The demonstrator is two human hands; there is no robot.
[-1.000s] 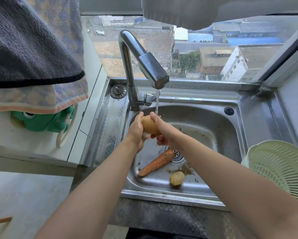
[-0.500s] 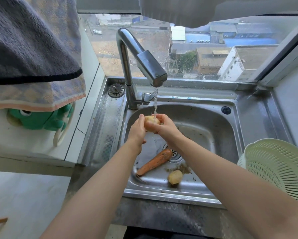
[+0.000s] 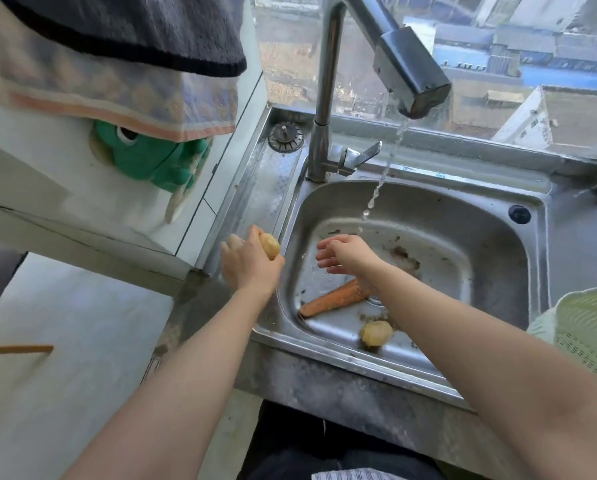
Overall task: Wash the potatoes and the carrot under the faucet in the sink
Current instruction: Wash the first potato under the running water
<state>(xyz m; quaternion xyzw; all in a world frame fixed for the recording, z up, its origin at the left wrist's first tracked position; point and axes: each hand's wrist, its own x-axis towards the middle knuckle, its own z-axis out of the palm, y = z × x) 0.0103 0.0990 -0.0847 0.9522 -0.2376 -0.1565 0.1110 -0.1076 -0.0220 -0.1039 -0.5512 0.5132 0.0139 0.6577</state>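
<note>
Fingers of left hand clamped on one potato, now carried off the stream to the sink's left rim; right hand fingers apart, empty, over the basin. Potatoes: two, second potato on the basin floor. Carrot: one, thick end hidden under right forearm. Faucet: one, running. Colander: one, cut off at frame edge.

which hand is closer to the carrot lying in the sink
Right. The right hand hovers open just above the carrot in the basin; the left hand holds a potato over the sink's left rim, farther off.
</note>
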